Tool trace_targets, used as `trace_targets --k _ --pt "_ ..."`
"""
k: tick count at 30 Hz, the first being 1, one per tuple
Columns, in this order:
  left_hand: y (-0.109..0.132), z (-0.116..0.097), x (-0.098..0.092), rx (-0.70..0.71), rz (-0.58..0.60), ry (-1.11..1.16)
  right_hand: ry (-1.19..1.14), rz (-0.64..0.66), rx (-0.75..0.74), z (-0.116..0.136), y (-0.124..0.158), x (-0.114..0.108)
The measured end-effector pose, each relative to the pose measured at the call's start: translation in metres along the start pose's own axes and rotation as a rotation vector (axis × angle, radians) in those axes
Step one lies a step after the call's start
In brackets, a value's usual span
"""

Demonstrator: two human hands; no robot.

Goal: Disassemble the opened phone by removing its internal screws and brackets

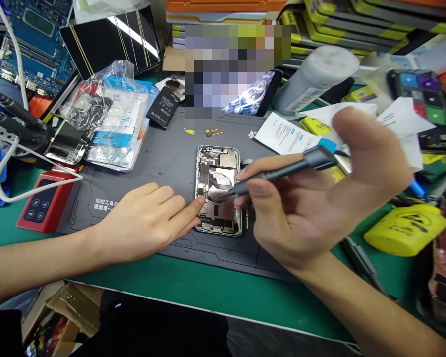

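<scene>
An opened smartphone [217,210] lies on the grey mat, its inner boards, cables and silvery parts exposed. My left hand [148,218] rests at its left edge, fingers mostly curled. The index fingertip touches the frame and steadies it. My right hand [305,208] is closed around a dark screwdriver [278,171] held at a slant. Its tip points down into the middle of the phone, by a round silvery patch; whether it touches there I cannot tell. Beyond the phone lie a small brown metal piece [214,132] and a yellowish scrap [189,131].
A phone battery [164,108] and bagged parts [107,114] lie at the mat's back left. A red device [48,198] with buttons stands left, a white cable [7,191] looping over it. A grey bottle [314,79], printed card [280,134] and yellow container [405,229] crowd the right.
</scene>
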State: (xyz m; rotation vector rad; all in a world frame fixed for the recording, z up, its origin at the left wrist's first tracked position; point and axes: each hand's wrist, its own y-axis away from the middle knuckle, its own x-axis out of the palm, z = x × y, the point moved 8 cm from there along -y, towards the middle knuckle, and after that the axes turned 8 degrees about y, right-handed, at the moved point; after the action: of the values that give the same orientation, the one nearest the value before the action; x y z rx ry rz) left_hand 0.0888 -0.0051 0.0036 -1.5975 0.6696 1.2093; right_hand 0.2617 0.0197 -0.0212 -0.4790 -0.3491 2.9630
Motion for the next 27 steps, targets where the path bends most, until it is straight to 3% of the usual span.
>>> trace_targets --k 3,14,21,27 --pt "0.000 0.000 0.001 -0.004 -0.007 0.007 0.097 -0.060 -0.244 0.019 0.001 -0.001" --pt "0.000 0.002 -0.003 -0.027 -0.025 0.025 0.153 -0.010 -0.614 0.034 0.006 0.011" --pt "0.002 0.003 0.000 -0.028 -0.009 0.033 0.169 0.022 -0.598 0.029 0.007 0.015" --pt "0.002 0.002 0.001 -0.024 -0.018 0.033 0.238 0.104 -0.698 0.036 0.011 0.018"
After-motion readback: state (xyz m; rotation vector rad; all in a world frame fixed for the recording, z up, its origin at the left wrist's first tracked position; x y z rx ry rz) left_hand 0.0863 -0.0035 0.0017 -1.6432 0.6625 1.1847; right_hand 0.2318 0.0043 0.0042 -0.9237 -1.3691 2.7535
